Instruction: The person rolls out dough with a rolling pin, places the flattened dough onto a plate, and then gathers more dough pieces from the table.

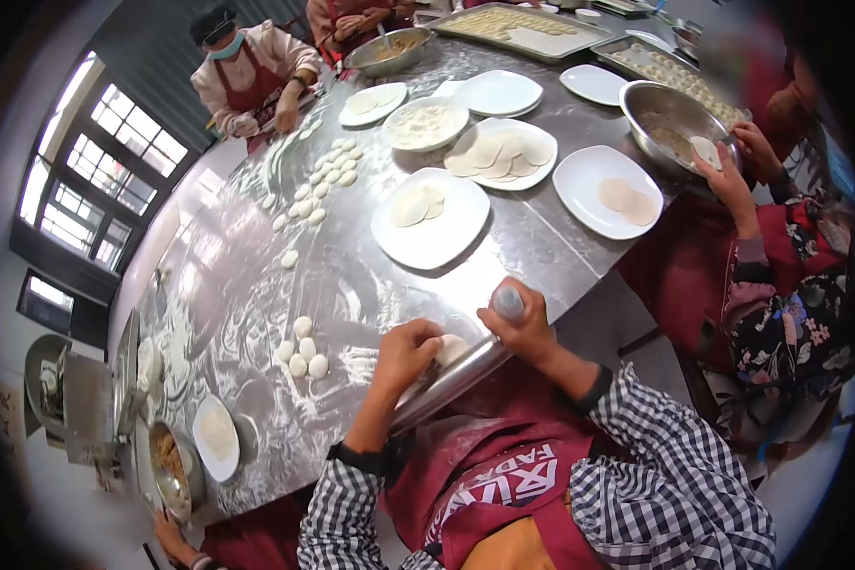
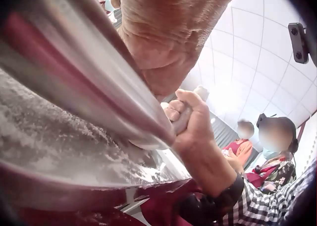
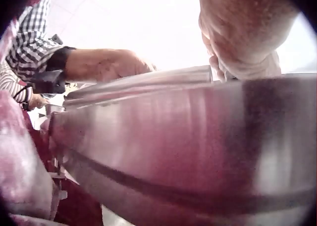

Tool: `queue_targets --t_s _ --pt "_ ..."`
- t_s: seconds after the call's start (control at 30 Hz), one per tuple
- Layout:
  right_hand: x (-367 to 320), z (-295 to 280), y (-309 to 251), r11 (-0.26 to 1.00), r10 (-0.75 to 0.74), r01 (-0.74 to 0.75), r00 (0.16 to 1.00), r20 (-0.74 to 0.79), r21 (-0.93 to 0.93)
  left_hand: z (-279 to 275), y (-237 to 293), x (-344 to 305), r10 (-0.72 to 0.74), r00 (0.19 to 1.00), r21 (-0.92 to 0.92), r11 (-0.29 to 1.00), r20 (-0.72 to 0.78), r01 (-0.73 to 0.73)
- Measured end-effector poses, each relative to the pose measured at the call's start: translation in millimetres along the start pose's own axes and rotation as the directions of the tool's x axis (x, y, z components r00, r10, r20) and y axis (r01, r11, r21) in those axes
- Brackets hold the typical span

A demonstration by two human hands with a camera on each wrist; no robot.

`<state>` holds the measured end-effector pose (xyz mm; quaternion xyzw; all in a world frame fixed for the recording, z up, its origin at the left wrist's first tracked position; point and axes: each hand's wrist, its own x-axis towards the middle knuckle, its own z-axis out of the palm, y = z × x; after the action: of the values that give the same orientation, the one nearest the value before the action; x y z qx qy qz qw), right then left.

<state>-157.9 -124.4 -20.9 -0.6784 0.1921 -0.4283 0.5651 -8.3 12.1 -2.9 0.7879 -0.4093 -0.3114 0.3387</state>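
At the near edge of the steel table, my left hand point(image 1: 406, 359) pinches the left side of a small round dough wrapper point(image 1: 452, 350). My right hand point(image 1: 532, 332) grips a rolling pin point(image 1: 509, 302), whose pale rounded end sticks out above the fist. The pin's other end is hidden below that hand, beside the wrapper. In the left wrist view, curled fingers of the right hand point(image 2: 195, 122) wrap round the pin point(image 2: 200, 92). The right wrist view has the left hand point(image 3: 111, 65) low behind the table rim, its fingertips hidden.
Several dough balls point(image 1: 302, 351) lie left of my hands on the floured table point(image 1: 242, 285). Ahead stand a plate of wrappers point(image 1: 434, 242) and another plate point(image 1: 606, 214). At right, a person holds a wrapper point(image 1: 705, 152) by a steel bowl point(image 1: 674, 109). Another person works at far left.
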Motion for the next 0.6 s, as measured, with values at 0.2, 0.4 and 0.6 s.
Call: queue_targets --t_s 0.2,0.4,0.6 --pt "6 3 7 1.0 -0.029 0.029 0.999 -0.015 -0.012 5 -1 -11 0.002 1.0 -0.001 1.0 0.0 -0.002" --pt "42 27 16 0.994 -0.075 0.072 0.996 -0.042 -0.079 14 14 5 0.049 0.987 0.02 0.999 -0.15 -0.047" --pt "-9 -17 -1 1.0 -0.009 0.009 1.0 0.022 -0.009 8 -3 -6 -0.043 0.998 -0.211 0.977 -0.04 0.033"
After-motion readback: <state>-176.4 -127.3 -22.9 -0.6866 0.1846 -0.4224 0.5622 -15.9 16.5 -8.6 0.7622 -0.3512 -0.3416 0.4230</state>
